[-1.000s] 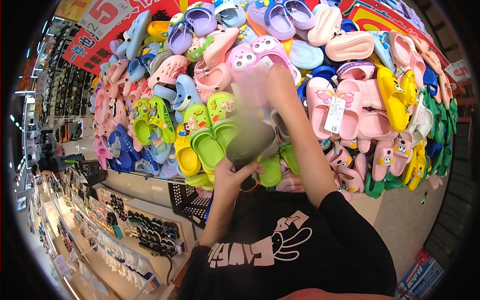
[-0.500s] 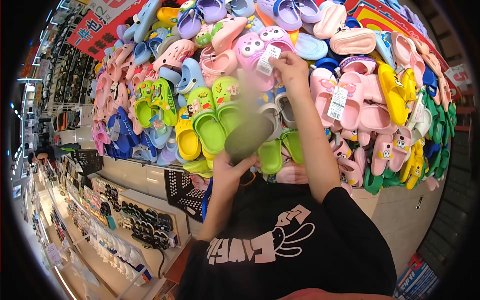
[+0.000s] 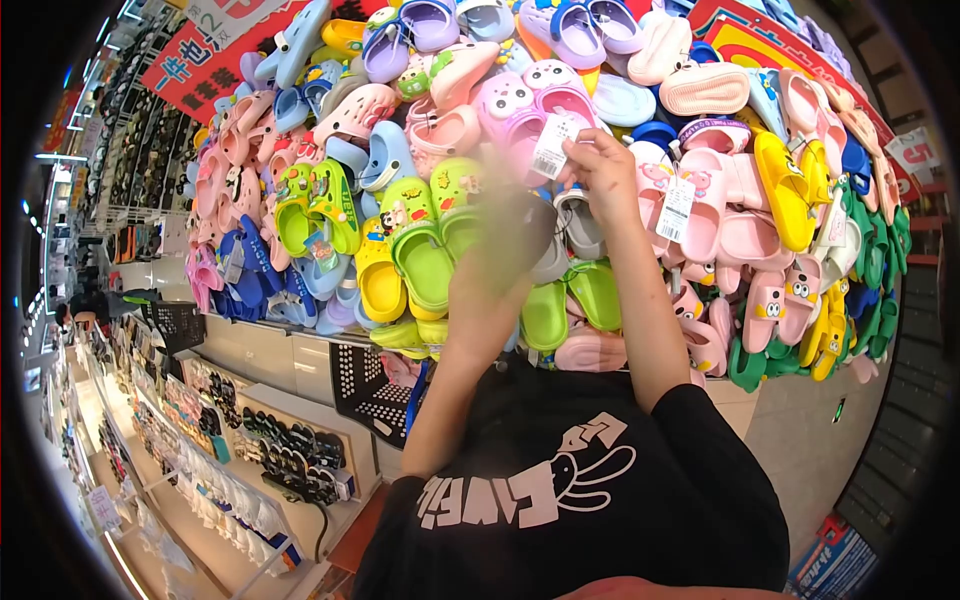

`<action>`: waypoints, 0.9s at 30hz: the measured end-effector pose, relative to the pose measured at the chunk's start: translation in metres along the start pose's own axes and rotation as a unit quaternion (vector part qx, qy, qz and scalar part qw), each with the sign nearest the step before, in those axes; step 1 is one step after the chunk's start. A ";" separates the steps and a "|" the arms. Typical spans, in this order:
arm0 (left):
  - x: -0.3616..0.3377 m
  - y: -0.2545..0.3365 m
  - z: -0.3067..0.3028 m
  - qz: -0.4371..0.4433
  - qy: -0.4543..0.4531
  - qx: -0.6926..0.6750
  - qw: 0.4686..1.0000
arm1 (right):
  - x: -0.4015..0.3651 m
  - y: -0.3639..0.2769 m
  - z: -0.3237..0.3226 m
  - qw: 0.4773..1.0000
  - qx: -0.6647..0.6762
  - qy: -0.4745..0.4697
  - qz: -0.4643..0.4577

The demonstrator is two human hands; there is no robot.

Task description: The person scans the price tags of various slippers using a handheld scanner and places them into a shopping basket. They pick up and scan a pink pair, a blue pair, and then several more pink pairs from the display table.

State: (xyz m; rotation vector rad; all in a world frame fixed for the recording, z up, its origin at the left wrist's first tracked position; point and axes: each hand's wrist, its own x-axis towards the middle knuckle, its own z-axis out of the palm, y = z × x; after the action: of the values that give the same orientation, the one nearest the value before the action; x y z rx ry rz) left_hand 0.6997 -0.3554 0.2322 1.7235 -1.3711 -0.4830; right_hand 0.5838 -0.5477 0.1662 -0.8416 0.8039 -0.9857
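Note:
A white price tag (image 3: 555,147) is pinched between the fingertips of my right hand (image 3: 603,165). It hangs in front of a pair of pink-purple clogs (image 3: 511,108) with big eyes. My left hand (image 3: 490,285) is raised just left of it, its fingers closed around a dark grey rounded thing (image 3: 532,228); a smear in the view blurs both. Lime green clogs (image 3: 424,262) lie to the left of this hand, with more green ones (image 3: 545,315) below right. Pink slippers (image 3: 703,205) with another white tag (image 3: 675,209) are right of my right wrist.
Many colourful clogs and slippers fill the heaped display. Red signs (image 3: 205,60) stand at its back. Below its front edge hangs a black perforated basket (image 3: 368,385). Racks of shoes (image 3: 290,450) line the lower left, and grey floor (image 3: 810,430) shows at right.
My left hand has risen with the dark thing, closer to the tag. My right hand and the tag have shifted slightly right and down.

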 end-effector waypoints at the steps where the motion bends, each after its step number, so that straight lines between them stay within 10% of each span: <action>1: 0.003 0.000 0.003 0.005 0.000 -0.005 1.000 | 0.000 -0.001 0.000 0.999 0.030 0.008 -0.007; 27: 0.036 0.015 0.022 -0.004 -0.042 0.057 0.997 | 0.001 0.005 -0.007 0.998 0.054 -0.029 0.014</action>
State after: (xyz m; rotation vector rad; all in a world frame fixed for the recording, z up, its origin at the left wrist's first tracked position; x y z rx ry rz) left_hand 0.6866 -0.3974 0.2395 1.8191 -1.4785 -0.4948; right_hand 0.5797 -0.5488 0.1589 -0.7607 0.7043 -0.9674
